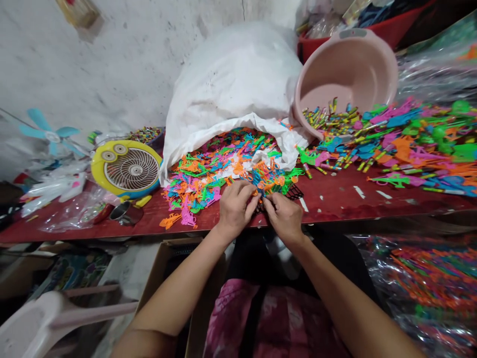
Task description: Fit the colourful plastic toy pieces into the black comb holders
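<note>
Small toy workshop: coloured plastic parts (208, 174) on a red workbench (328, 199)

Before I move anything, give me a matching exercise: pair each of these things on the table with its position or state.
Things:
1. Pink plastic basin
2. White woven sack
3. Yellow cartoon-eyed fan
4. Left hand and right hand

Positions or states:
A. Left of the sack, round grille showing
B. Fingers meeting over coloured plastic pieces
C. Lying on its side, small plastic tubes by its rim
D. Mouth open, coloured plastic pieces spilling out

Pairs: 1-C, 2-D, 3-A, 4-B
</note>
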### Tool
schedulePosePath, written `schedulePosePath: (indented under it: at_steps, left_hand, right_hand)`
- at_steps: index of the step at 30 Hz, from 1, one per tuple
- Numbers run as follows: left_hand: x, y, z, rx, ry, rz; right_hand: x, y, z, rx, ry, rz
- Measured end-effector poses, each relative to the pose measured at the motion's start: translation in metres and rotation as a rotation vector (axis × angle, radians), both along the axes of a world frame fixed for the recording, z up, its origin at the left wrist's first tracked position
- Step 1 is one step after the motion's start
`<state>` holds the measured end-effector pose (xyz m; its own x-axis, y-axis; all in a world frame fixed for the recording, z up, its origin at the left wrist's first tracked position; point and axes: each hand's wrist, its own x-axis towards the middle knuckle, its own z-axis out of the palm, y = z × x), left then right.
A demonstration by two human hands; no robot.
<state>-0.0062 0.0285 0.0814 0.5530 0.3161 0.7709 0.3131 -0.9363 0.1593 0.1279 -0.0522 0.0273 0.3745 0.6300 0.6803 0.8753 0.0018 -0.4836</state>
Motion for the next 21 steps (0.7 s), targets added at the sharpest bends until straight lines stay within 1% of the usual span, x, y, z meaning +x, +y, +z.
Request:
schedulePosePath:
  at_steps: [2,4,8,12,17,21]
  left_hand:
    - [0.000,-0.003,0.001,0.047,0.037,0.024]
    - [0.001,-0.005,0.002,0.047,0.069,0.034]
    - [0.001,-0.005,0.010,-0.089,0.102,0.018]
    - [-0.001,-0.001,0.021,-0.211,0.128,-0.033]
    - [0.000,0.005,0.034,-0.235,0.224,-0.063]
    - [0.001,0.008,0.039,-0.244,0.244,-0.093]
  right_hand:
    - [0.000,-0.001,0.000,0.001,0.028,0.015]
    - [0.000,-0.002,0.000,-0.001,0.054,0.028]
    - [0.001,-0.004,-0.001,-0.004,0.129,0.054]
    - [0.003,-0.004,-0.003,0.019,0.198,0.100]
    - [0.003,-0.005,-0.001,0.024,0.247,0.124]
    - [0.003,-0.010,-0.003,0.040,0.317,0.174]
